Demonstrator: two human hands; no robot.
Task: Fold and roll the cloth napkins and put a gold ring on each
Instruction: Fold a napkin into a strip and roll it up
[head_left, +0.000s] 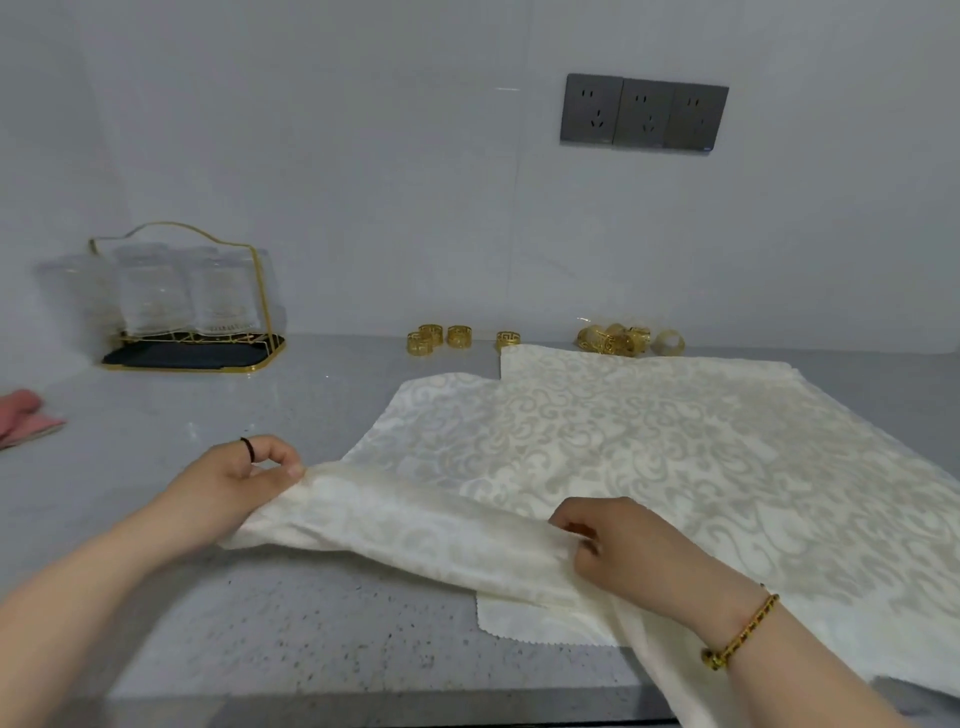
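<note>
Head view, scene: A person works a cream damask top napkin (415, 525) on a speckled grey counter (311, 623), with both hands on the cloth.
Left hand: The left hand (244, 478) pinches the raised edge between thumb and forefinger at its 9 o'clock end.
Right hand: The right hand (623, 551), fingers curled, pinches the same edge toward its 3 o'clock end.
Napkin position: It lies under and just ahead of the hands, atop other napkins (701, 441) spread toward 1 o'clock. How many lie beneath cannot be told.
Long axis: The lifted fold runs across the body, from 10 o'clock at the left hand to 4 o'clock at the right. The flat cloth lies beyond it at 12 to 1 o'clock.
Nearer hand: Both hold the edge, and the right sits closer to the bulk of the cloth.
Step, as judged: An early fold, with the edge likely to be carried toward 12 o'clock. No roll is formed yet.
Rings: Gold rings (441, 338) stand at 12 o'clock by the wall, well apart from the hands, with a second heap (613, 340) at 1 o'clock.
Also there: A glass rack (192, 306) at 10 o'clock and a pink cloth (26, 415) at 9.
</note>
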